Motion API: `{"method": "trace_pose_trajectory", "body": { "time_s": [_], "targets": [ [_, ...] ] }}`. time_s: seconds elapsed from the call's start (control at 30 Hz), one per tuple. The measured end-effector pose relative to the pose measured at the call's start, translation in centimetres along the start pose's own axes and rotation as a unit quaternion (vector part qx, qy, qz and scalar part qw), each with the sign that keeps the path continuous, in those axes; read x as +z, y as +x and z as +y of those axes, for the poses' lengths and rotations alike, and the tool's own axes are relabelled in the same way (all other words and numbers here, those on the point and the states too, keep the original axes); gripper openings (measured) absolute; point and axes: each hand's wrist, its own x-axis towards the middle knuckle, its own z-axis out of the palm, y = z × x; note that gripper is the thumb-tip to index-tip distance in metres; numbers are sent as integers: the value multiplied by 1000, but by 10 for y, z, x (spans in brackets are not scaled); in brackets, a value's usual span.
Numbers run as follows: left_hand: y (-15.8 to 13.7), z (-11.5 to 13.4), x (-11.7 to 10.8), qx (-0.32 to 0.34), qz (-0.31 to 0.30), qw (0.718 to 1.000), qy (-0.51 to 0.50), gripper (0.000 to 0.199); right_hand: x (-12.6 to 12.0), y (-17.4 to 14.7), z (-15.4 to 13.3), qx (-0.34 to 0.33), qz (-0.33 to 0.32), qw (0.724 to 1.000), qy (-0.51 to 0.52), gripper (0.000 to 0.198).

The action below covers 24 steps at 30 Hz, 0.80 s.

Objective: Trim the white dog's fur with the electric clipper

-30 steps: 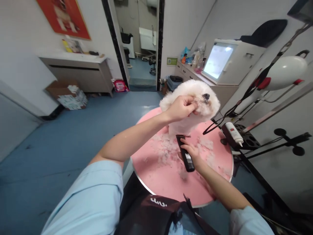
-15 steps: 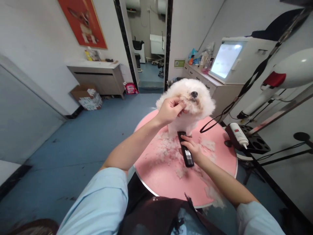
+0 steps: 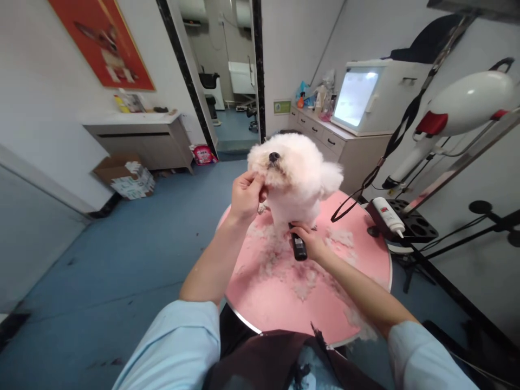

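A fluffy white dog (image 3: 298, 170) is on the round pink table (image 3: 264, 303), its head raised and its nose toward the left. My left hand (image 3: 246, 196) is closed on the fur at the dog's chin. In my right hand (image 3: 312, 241) are black hair clippers (image 3: 299, 249), held low against the dog's chest; their upper end is hidden by the fur and my fingers. Clumps of cut white fur (image 3: 276, 260) lie scattered over the tabletop around the clippers.
A black grooming loop (image 3: 345, 206) hangs at the table's right. Beside it are a black holder (image 3: 414, 222) with a white bottle (image 3: 388, 216) and a white stand dryer (image 3: 471, 103). Drawers (image 3: 320, 132) stand behind, a cardboard box (image 3: 125, 176) on the left floor.
My left hand has turned the dog's head to the left, holding its chin. My right hand and the clippers have moved slightly up and left, closer to the chest. The camera view has shifted.
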Motion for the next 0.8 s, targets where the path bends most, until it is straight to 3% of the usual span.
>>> {"method": "trace_pose_trajectory", "body": {
  "time_s": [0.1, 0.27, 0.4, 0.53, 0.67, 0.8],
  "targets": [
    [5, 2, -9, 13, 32, 999, -33, 52, 2, 4, -8, 1, -30, 1000, 6, 36],
    [0, -1, -19, 35, 92, 994, -50, 57, -11, -3, -38, -71, 69, 994, 38, 27],
    [-16, -11, -20, 80, 126, 987, -60, 63, -5, 2, -40, -58, 55, 997, 22, 23],
    [-27, -14, -23, 92, 117, 987, -69, 68, 0, -11, -42, -58, 56, 997, 7, 20],
    [-32, -15, -22, 88, 80, 989, -84, 65, -9, -13, -56, -93, 102, 990, 18, 21],
    [-34, -20, -20, 75, 29, 992, -99, 60, 1, 11, -46, -23, 116, 993, 22, 17]
  ]
}}
